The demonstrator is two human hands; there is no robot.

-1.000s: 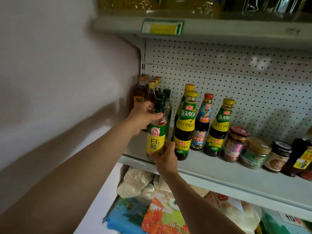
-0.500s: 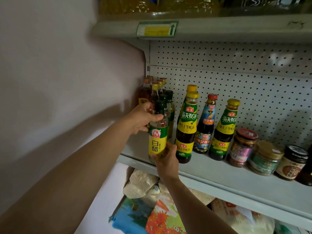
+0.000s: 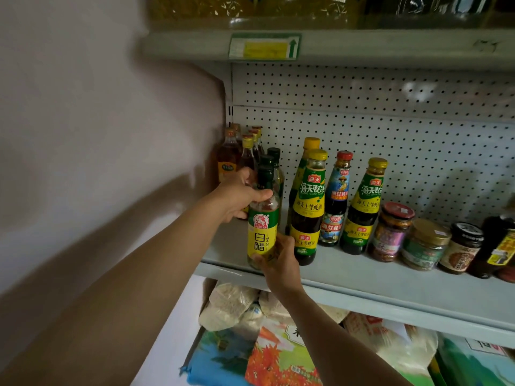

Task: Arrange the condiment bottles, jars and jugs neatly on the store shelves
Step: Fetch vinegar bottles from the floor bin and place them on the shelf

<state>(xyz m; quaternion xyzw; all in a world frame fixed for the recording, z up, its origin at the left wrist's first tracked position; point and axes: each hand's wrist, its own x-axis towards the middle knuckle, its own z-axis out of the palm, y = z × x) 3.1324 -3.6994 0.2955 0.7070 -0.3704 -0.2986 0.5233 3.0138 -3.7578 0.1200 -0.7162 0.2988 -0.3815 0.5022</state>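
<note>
A clear vinegar bottle (image 3: 263,224) with a dark green cap and a yellow-and-green label stands upright at the front left of the grey shelf (image 3: 376,277). My left hand (image 3: 239,197) grips its shoulder just below the neck. Around its base curl the fingers of my right hand (image 3: 280,263). Directly to its right stands an oyster sauce bottle (image 3: 308,210) with a yellow cap, close beside the vinegar bottle. More green-capped bottles (image 3: 274,162) line up behind it.
Amber oil bottles (image 3: 230,156) fill the back left corner against the wall. Rightward stand a red-capped sauce bottle (image 3: 335,201), another oyster sauce bottle (image 3: 365,210) and several jars (image 3: 391,232). Oil jugs (image 3: 250,6) sit on the shelf above; bags (image 3: 278,355) lie below.
Both hands keep their hold on the vinegar bottle, which has stayed at the shelf's front left. The view has shifted slightly; no bottle has visibly moved.
</note>
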